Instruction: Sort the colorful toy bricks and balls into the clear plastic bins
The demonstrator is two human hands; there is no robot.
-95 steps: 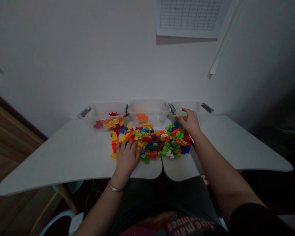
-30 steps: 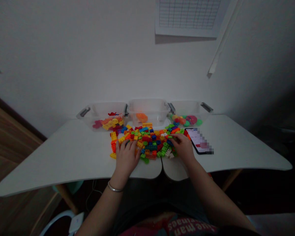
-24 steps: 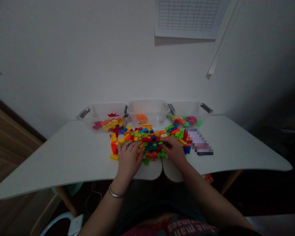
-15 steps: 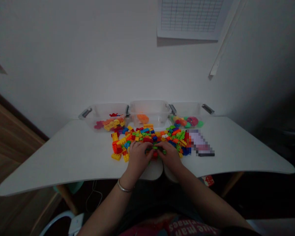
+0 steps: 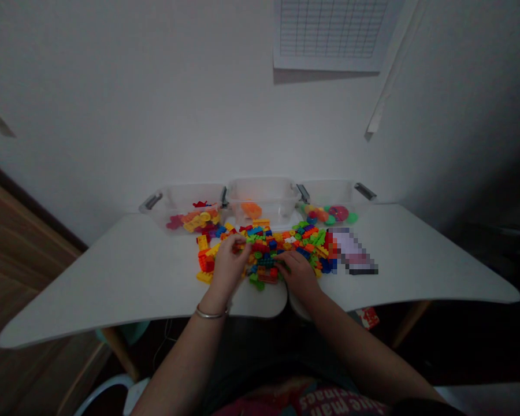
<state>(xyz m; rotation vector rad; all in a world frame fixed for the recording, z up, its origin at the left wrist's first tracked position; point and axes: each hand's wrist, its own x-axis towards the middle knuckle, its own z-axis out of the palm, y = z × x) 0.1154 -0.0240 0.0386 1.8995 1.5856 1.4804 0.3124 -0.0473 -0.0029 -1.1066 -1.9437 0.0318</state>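
Note:
A heap of colourful plastic building blocks (image 5: 260,231) lies spread over the middle of the table. My left hand (image 5: 230,266) is over the left part of this heap, fingers curved and thumb apart, with nothing visible in it. On the other side, my right hand (image 5: 300,273) has its thumb and fingers pinched at the right end of a dark green block (image 5: 266,262). In front of the heap, between my hands, are a reddish block (image 5: 267,278) and a bright green piece (image 5: 257,283).
Three clear bins stand against the wall: the left bin (image 5: 173,196) with red and yellow pieces, the middle bin (image 5: 264,190) with an orange piece, the right bin (image 5: 333,193) with round pieces. A pixelated flat object (image 5: 355,251) lies right of the heap. The white table (image 5: 125,271) has a front notch.
My left hand has moved left and away from my right hand, which stays nearly in place. The blocks between the hands now show.

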